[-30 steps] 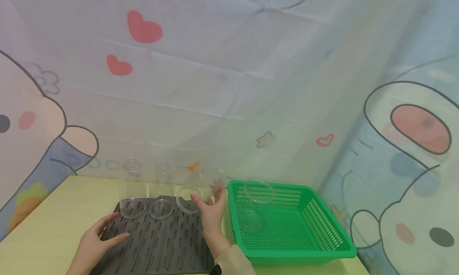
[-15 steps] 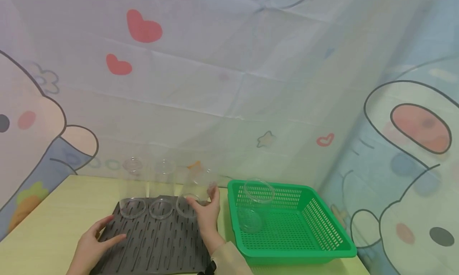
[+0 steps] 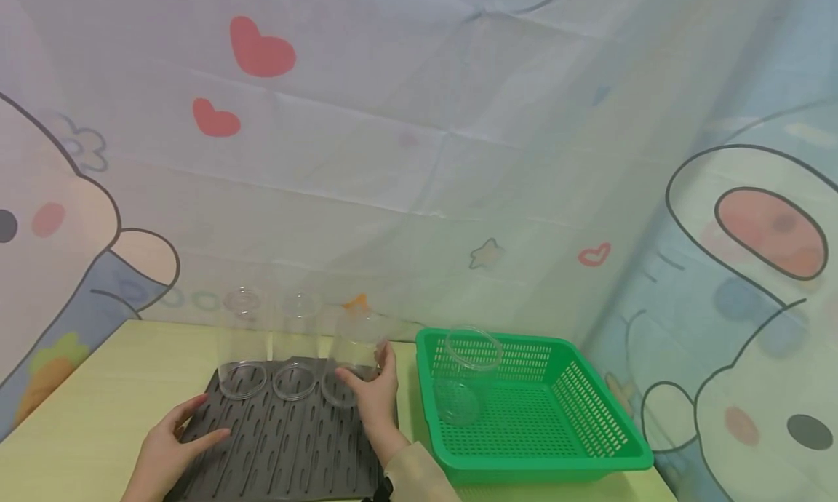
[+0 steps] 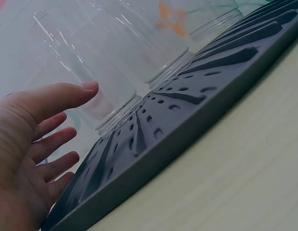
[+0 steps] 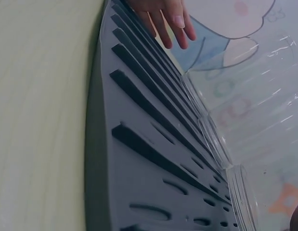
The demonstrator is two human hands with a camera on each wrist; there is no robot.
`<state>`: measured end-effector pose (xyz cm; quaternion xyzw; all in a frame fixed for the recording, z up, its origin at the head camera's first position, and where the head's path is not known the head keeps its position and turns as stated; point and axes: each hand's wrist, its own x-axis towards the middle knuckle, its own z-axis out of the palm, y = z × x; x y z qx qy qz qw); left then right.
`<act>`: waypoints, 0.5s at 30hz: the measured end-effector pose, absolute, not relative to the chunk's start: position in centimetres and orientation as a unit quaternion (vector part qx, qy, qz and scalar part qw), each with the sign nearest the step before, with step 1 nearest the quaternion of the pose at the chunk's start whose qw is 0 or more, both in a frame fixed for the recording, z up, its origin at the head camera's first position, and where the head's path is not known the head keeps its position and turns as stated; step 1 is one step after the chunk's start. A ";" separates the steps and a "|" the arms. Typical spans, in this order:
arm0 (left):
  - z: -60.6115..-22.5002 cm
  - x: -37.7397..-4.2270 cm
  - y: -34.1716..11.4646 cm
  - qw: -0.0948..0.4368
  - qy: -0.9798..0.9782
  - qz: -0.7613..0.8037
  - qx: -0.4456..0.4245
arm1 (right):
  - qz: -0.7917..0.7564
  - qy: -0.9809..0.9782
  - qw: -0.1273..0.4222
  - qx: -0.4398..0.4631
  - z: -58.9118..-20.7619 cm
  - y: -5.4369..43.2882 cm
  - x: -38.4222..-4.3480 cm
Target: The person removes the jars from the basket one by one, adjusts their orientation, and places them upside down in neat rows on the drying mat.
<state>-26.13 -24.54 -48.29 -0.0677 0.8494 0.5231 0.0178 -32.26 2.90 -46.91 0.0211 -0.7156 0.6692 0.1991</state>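
Note:
My right hand [image 3: 378,400] grips a clear plastic cup [image 3: 355,345], thumb on its near side and fingers round its right. The cup is upside down, rim at the grey ribbed mat [image 3: 281,444]. Two more clear cups, the left one [image 3: 242,342] and the middle one [image 3: 297,342], stand inverted in a row beside it. My left hand [image 3: 164,444] is by the mat's left edge, thumb and fingers spread, with nothing between them. In the left wrist view that hand [image 4: 23,144] is apart from the nearest cup [image 4: 86,77]. Only a fingertip of the right hand shows in the right wrist view.
A green plastic basket [image 3: 543,464] stands to the right of the mat, with a clear cup [image 3: 468,378] upright inside at its left. Pale yellow tabletop [image 3: 78,407] surrounds the mat. A printed cartoon curtain [image 3: 406,182] hangs behind the table.
My right hand has moved left and nearer with its cup, which has gone from tilted to upright in line with the other two. The left hand has shifted slightly left.

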 end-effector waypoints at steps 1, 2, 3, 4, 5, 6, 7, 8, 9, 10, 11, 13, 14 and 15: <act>-48.3 -26.2 -24.5 0.018 0.850 0.523 -0.067 | 0.669 -0.716 0.198 0.022 -47.0 2.9 -32.3; -48.3 -26.2 -24.5 0.018 0.850 0.523 -0.068 | 0.668 -0.717 0.198 0.024 -47.1 2.9 -32.4; -48.3 -26.2 -24.5 0.018 0.850 0.522 -0.068 | 0.668 -0.717 0.198 0.026 -47.2 2.8 -32.4; -48.3 -26.2 -24.6 0.019 0.850 0.522 -0.068 | 0.668 -0.716 0.199 0.027 -47.2 2.8 -32.4; -48.3 -26.3 -24.6 0.019 0.851 0.521 -0.068 | 0.668 -0.716 0.200 0.028 -47.2 2.8 -32.5; -48.4 -26.3 -24.6 0.019 0.852 0.519 -0.068 | 0.668 -0.716 0.201 0.028 -47.3 2.8 -32.5; -48.4 -26.3 -24.6 0.019 0.853 0.517 -0.069 | 0.669 -0.715 0.201 0.028 -47.3 2.8 -32.5; -48.4 -26.4 -24.6 0.020 0.854 0.516 -0.069 | 0.670 -0.714 0.201 0.028 -47.3 2.8 -32.6; -48.5 -26.4 -24.6 0.021 0.854 0.515 -0.069 | 0.670 -0.714 0.202 0.027 -47.3 2.8 -32.6; -48.6 -26.4 -24.6 0.021 0.855 0.514 -0.069 | 0.669 -0.714 0.203 0.027 -47.4 2.8 -32.6; -48.7 -26.4 -24.6 0.021 0.855 0.513 -0.068 | 0.670 -0.714 0.202 0.028 -47.4 2.8 -32.7; -48.8 -26.4 -24.6 0.022 0.855 0.513 -0.069 | 0.671 -0.713 0.200 0.029 -47.5 2.8 -32.8; -48.8 -26.5 -24.7 0.023 0.855 0.514 -0.068 | 0.671 -0.714 0.200 0.030 -47.5 2.9 -32.9; -48.8 -26.5 -24.7 0.024 0.855 0.514 -0.068 | 0.669 -0.716 0.200 0.030 -47.5 2.9 -33.0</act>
